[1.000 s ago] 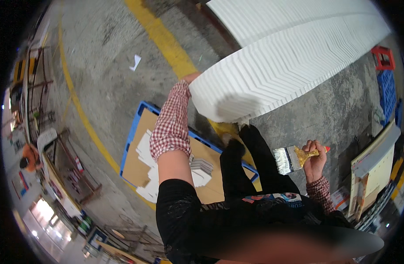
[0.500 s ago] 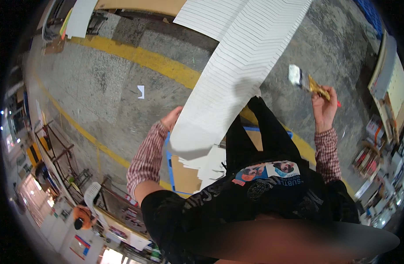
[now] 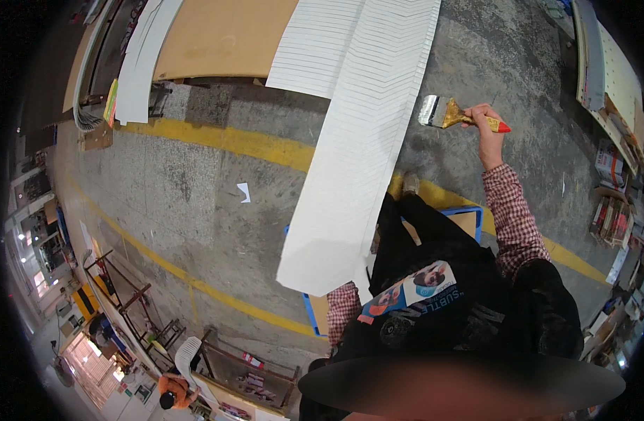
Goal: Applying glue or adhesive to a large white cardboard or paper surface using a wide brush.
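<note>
At right of centre: paintbrush (image 3: pixel 448 114) clenched in right hand (image 3: pixel 484 130); left hand hidden behind white ribbed panel (image 3: pixel 357 154), grip untellable. Risk: panel smeared if brush swings near.

The long white panel (image 3: pixel 357 140) looks matt and finely ribbed, its surface scored with close parallel grooves, while the board (image 3: pixel 224 38) behind it is smooth, tan and wood-like. The paintbrush (image 3: pixel 453 116) in the right hand (image 3: pixel 486 130) has a glossy golden wooden handle, a shiny metal ferrule and pale bristles. The floor (image 3: pixel 195 182) is rough grey concrete with worn yellow painted lines.
</note>
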Motion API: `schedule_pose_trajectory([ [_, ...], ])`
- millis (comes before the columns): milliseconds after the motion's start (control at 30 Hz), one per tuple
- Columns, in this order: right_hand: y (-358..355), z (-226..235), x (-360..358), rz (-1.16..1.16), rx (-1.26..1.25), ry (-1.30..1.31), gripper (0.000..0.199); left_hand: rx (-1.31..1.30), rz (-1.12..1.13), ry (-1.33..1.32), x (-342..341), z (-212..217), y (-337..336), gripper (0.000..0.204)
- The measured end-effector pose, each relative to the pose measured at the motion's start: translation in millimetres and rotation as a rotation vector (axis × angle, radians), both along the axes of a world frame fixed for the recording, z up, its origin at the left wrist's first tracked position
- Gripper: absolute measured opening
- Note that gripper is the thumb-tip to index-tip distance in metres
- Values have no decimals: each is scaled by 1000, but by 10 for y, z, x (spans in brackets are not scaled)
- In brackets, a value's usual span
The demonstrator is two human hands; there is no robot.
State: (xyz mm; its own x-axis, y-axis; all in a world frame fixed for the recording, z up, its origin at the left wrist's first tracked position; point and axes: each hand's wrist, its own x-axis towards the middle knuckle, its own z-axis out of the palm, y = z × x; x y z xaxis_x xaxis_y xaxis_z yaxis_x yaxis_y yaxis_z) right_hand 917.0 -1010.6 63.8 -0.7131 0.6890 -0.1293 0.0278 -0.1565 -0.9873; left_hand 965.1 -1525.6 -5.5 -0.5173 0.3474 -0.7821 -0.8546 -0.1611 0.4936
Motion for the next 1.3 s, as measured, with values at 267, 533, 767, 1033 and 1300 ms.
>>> schedule_pose_trajectory([
  [267,191,-101,-148,32,119,80,16,-172,-49,170,353,19,234,63],
  [533,286,-175,-345,54,189,80,16,-265,-80,242,511,102,296,64],
  [767,203,-259,-366,43,270,47,14,-334,-104,278,600,113,301,64],
  [1033,-187,-75,-62,187,463,-59,10,-371,-149,327,579,118,323,65],
  [1300,-128,-104,-260,115,603,-29,9,-426,-215,411,561,75,297,66],
])
